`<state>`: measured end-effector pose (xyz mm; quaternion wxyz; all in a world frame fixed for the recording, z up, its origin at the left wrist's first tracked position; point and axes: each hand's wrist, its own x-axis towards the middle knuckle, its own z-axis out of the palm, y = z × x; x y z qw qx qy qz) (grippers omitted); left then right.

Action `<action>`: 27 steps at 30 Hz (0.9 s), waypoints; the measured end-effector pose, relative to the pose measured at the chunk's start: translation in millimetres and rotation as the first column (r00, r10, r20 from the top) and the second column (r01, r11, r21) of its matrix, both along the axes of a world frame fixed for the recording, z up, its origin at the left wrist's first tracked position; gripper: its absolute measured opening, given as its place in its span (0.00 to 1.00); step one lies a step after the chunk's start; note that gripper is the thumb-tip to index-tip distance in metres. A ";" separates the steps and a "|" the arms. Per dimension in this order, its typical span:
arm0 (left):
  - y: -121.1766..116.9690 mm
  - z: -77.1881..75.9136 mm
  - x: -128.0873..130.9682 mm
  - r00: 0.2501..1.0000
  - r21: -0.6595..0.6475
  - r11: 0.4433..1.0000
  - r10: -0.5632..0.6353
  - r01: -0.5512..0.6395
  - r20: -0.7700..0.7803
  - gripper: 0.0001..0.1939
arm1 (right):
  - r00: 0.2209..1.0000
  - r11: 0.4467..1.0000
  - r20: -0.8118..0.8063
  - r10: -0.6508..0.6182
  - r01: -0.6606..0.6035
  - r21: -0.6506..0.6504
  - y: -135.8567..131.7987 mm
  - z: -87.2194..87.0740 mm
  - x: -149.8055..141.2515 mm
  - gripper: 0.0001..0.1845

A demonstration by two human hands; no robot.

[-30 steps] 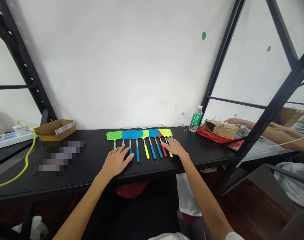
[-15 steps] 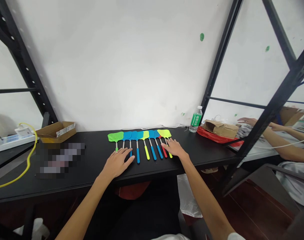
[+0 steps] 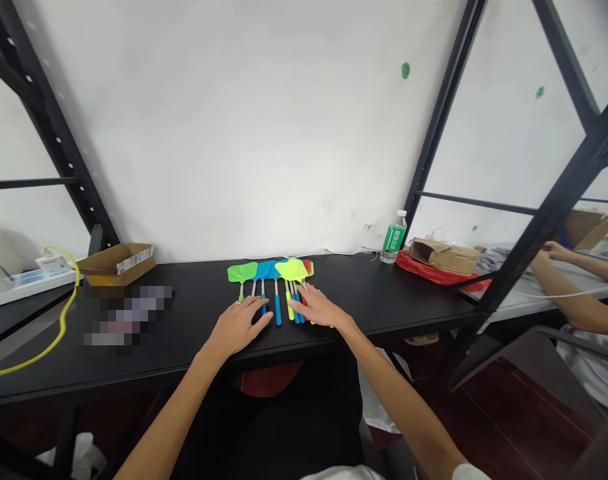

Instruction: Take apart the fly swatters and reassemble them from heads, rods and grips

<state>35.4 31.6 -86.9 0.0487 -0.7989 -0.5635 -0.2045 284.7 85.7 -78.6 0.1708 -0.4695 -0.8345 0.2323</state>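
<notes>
1. Green, blue, yellow and red plastic lies before me in the head view: a row of fly swatters [image 3: 267,270], flat on the black bench [image 3: 374,290]. Their heads point toward the wall [image 3: 264,147] and their handles toward me, which puts every grip within easy reach.
2. On the left, the green swatter [image 3: 241,273] ends the row. The blue handles beside it stand apart, while those near my right hand [image 3: 321,309] lie close together. Swatter heads are broader than handles, so they overlap, a yellow head [image 3: 292,269] covering part of the red one [image 3: 309,267].
3. My left hand [image 3: 239,327] is palm down, fingers loosely spread, thumb out to the side, over the green and nearest blue handles. I judge that this low, flat pose suits steadying that end.
4. My right hand is also palm down and open, thumb apart, across the crowded handles. Laid crosswise, it can touch several together; how firmly it presses, I cannot tell.
5. Well apart from the swatters stand the open box [image 3: 118,265] on my left and the water bottle [image 3: 393,237] on my right, leaving both forearms unobstructed.
</notes>
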 end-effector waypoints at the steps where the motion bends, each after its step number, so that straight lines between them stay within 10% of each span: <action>1: 0.4 -0.2 -0.2 1.000 0.003 1.000 -0.006 0.006 0.003 0.27 | 0.999 1.000 -0.030 0.029 -0.029 -0.010 -3.7 0.9 -4.0 0.54; 18: 0.8 -0.7 0.5 0.998 0.006 0.998 -0.057 0.057 -0.006 0.28 | 0.939 0.951 -0.165 0.300 -0.281 0.131 -12.0 -4.2 -16.5 0.34; 27: -13.0 -4.2 35.3 0.969 0.050 0.969 -0.237 0.240 -0.067 0.29 | 0.996 0.972 -0.063 0.060 -0.044 0.231 -9.2 13.4 -4.5 0.25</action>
